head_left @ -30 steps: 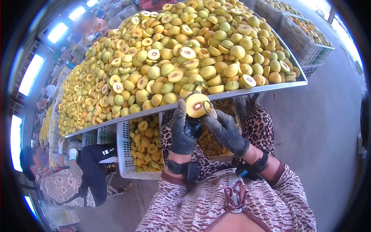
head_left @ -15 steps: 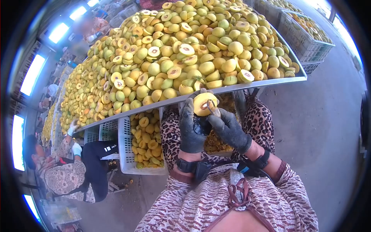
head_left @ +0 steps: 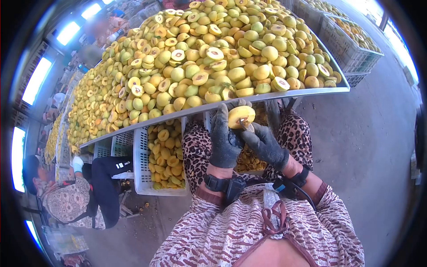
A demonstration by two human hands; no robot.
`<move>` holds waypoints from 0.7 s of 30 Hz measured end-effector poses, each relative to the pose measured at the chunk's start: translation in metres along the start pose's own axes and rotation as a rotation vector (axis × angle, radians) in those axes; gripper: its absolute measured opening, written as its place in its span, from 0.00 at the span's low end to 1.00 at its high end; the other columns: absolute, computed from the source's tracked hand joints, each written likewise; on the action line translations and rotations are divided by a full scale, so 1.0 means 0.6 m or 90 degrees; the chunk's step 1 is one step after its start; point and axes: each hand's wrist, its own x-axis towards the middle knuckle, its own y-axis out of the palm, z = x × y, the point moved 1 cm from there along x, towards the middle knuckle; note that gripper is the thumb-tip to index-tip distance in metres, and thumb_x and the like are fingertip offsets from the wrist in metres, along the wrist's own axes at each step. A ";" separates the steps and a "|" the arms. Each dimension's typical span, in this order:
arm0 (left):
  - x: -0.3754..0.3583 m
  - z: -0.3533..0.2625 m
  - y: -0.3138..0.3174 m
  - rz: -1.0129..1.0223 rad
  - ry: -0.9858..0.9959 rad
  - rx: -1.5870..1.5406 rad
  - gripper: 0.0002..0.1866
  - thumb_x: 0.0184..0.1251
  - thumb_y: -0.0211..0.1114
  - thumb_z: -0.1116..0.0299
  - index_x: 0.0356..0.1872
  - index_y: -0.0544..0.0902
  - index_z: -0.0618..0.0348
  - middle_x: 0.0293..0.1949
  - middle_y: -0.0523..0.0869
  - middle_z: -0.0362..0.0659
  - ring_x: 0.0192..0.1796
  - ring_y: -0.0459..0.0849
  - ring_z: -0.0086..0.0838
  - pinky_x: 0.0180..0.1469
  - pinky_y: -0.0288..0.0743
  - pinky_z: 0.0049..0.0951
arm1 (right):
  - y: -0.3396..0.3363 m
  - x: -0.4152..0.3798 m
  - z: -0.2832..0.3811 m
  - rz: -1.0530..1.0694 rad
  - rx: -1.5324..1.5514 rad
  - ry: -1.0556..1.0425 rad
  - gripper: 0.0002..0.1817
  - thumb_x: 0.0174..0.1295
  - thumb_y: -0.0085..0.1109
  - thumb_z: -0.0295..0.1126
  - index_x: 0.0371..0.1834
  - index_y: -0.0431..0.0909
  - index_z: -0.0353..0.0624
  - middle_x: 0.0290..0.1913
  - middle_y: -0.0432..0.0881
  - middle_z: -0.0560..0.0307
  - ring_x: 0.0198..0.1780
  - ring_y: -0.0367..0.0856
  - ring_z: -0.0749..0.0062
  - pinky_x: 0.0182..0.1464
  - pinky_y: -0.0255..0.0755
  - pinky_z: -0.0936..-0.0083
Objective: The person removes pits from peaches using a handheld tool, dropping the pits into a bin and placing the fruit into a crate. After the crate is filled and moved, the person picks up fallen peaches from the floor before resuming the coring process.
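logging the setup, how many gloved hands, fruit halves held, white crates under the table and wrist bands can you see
gloved hands: 2 (left hand, right hand)
peach half held: 1
white crates under table: 2
wrist bands: 2
total: 7

long metal table (head_left: 284, 95) heaped with halved yellow-green fruit (head_left: 209, 58).

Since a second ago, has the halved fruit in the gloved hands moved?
Yes. The fruit half has risen toward the metal table edge and now sits just beneath it, held in the left hand.
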 end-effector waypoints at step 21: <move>-0.093 -0.106 0.111 -0.053 0.215 0.371 0.24 0.79 0.49 0.55 0.36 0.82 0.69 0.34 0.86 0.50 0.38 0.85 0.33 0.44 0.80 0.32 | 0.049 -0.070 0.148 0.206 0.347 0.285 0.21 0.72 0.53 0.52 0.29 0.71 0.48 0.20 0.66 0.68 0.16 0.61 0.88 0.16 0.53 0.87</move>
